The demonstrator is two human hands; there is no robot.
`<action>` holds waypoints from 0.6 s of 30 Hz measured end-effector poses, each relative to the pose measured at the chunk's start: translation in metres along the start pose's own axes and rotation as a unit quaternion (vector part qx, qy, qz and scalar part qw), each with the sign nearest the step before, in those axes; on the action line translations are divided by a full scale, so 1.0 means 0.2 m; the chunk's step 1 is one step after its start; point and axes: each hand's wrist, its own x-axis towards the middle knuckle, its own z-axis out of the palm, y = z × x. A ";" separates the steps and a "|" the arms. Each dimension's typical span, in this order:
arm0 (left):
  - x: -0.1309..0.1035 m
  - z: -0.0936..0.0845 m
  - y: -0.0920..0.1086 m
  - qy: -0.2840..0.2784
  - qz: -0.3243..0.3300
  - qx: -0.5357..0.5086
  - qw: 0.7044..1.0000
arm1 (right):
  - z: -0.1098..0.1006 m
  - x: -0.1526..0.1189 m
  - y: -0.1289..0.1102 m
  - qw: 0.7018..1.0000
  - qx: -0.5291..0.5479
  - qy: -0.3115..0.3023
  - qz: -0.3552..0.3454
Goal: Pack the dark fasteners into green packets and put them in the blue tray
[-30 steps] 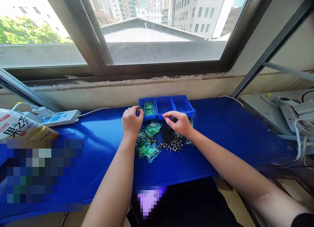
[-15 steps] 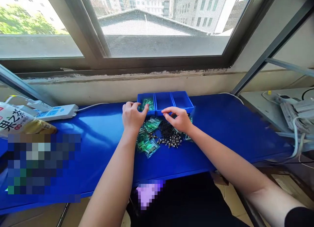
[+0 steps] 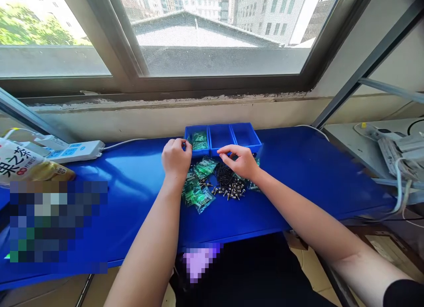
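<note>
My left hand [image 3: 176, 159] is at the left side of the blue three-part bin [image 3: 211, 154], its fingers curled in toward the thumb; anything between them is hidden. Small clear bags of green parts [image 3: 199, 141] lie in the bin's left compartment. My right hand [image 3: 241, 160] hovers before the middle and right compartments, thumb and index fingertip close together in a pinch. Whatever they might hold is too small to make out. Below the hands lie green-tinted plastic bags [image 3: 198, 196], a heap of black parts [image 3: 224, 174] and loose metal fittings [image 3: 233, 190].
A blue-covered table [image 3: 308, 179] runs beneath the window. On its left are a white power strip [image 3: 77, 151], a printed snack packet [image 3: 33, 163] and a blurred-out patch. Metal frame posts [image 3: 361, 68] rise at both sides. Cables and white devices [image 3: 394, 148] sit on the right.
My left hand has drawn back leftward from above the left compartment, and its spread fingers have closed in. More of the bags there now shows. My right hand has hardly moved.
</note>
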 end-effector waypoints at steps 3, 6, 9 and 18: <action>0.00 0.00 0.00 0.003 0.009 0.001 1.000 | 0.00 0.00 0.00 1.000 -0.001 -0.006 0.001; 0.00 0.00 -0.01 -0.005 0.013 0.008 1.000 | 0.01 0.00 0.00 1.000 -0.002 -0.004 -0.002; 0.00 0.00 -0.01 -0.013 0.018 0.011 1.000 | 0.01 0.00 0.01 1.000 -0.001 -0.001 -0.004; 0.00 -0.02 0.02 -0.016 0.012 0.024 1.000 | 0.02 -0.01 0.02 0.989 -0.052 -0.114 -0.082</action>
